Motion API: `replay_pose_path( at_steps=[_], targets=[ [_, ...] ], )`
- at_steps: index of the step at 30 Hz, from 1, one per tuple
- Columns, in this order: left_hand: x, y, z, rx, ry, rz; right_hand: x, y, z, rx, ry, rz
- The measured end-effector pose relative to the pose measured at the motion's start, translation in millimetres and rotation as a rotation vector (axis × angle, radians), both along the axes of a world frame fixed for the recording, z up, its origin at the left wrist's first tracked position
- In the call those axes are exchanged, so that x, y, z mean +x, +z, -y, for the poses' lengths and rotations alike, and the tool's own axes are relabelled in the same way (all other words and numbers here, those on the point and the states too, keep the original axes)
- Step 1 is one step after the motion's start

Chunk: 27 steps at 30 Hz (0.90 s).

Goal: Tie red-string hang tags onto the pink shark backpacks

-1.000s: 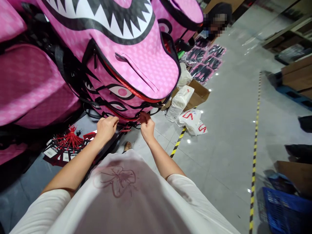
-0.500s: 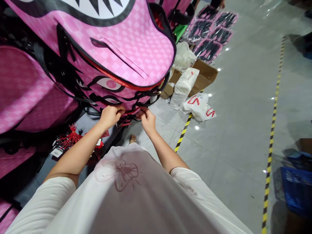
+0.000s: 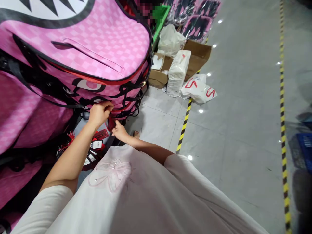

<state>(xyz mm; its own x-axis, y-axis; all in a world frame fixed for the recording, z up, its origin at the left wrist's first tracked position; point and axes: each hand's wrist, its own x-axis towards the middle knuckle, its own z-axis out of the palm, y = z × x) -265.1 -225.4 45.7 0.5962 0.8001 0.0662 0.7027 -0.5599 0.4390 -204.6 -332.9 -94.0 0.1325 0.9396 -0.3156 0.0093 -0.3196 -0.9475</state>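
A big pink checkered backpack [image 3: 102,48] with a shark-mouth print lies on a stack of like bags at upper left, black straps hanging from its lower edge. My left hand [image 3: 98,112] is closed in a pinch on a strap or zipper pull at that edge. Just below it, my right hand [image 3: 119,131] has its fingers curled around a small red hang tag [image 3: 110,123]. More red tags with white labels [image 3: 96,144] lie on the floor beneath my left forearm.
Open cardboard boxes [image 3: 198,55] and white plastic bags [image 3: 198,89] sit on the grey floor beyond the bags. Wrapped pink-and-black items [image 3: 195,19] lie further back. Yellow-black tape lines [image 3: 282,97] cross the floor. A blue crate [image 3: 304,149] stands at the right edge.
My view has tilted down and left. My right hand dropped from the backpack's straps to the red tag below. My left hand stayed pinched at the bag's edge.
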Motion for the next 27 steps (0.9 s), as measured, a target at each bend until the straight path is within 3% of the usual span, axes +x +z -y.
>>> replay_pose_path(
  at_steps=[3,5,7,10,12,14,17,20,23,27],
  targets=[
    [2,-1.4,-1,0.008,-0.011,-0.004,0,0.7,2,-0.031,0.058,-0.070],
    [3,-3.5,0,0.010,-0.008,0.002,10,2.1,8,-0.074,0.017,-0.071],
    [3,-5.9,1,-0.003,-0.010,0.014,31,8.6,14,-0.037,-0.154,-0.015],
    [4,-9.1,2,-0.026,-0.022,0.042,73,31.8,15,0.220,-0.504,0.137],
    [7,-10.2,4,-0.025,-0.021,0.057,95,51.8,8,0.384,-0.589,0.210],
    [12,-10.3,5,-0.023,-0.021,0.070,107,68.5,-3,0.453,-0.528,0.226],
    [18,-10.7,7,-0.040,-0.034,0.116,109,79.7,-16,0.425,-0.414,0.106],
    [20,-14.6,7,-0.136,-0.082,0.229,106,79.3,-21,0.404,-0.482,-0.016],
    [20,-21.7,6,-0.259,-0.106,0.340,105,80.0,-21,0.439,-0.568,0.031],
    [20,-28.1,6,-0.318,-0.085,0.393,104,87.1,-21,0.427,-0.559,-0.080]
  ],
)
